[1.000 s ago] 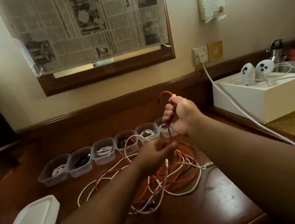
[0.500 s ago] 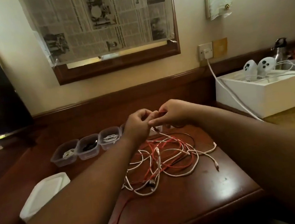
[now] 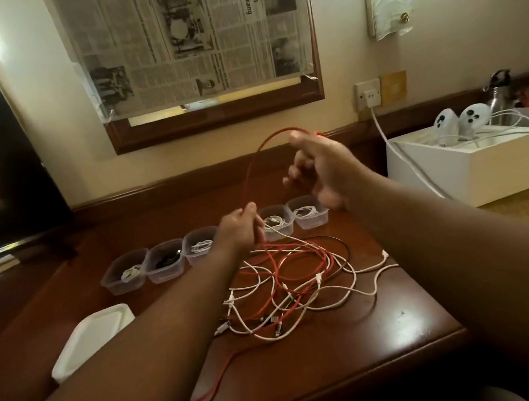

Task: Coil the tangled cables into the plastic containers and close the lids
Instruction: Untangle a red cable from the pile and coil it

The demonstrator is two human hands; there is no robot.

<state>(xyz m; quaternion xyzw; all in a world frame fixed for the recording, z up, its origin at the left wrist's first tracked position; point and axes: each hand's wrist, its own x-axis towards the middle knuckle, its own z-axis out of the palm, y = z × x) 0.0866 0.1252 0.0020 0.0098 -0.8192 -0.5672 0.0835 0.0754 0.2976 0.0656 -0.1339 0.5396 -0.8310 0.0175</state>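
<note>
Wood desk (image 3: 361,339): L hand (image 3: 238,227) & R hand (image 3: 323,168) grip pinching red cable (image 3: 253,168) loop.

Tangled cables (image 3: 302,283) fill the desk's (image 3: 376,330) middle; open containers (image 3: 215,246) line its back edge, stacked lids (image 3: 88,337) its left edge; the front right corner lies bare.

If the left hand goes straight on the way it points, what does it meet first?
Probably the container with a white cable, just beyond the left hand, which holds the red cable; depth is unclear.
</note>
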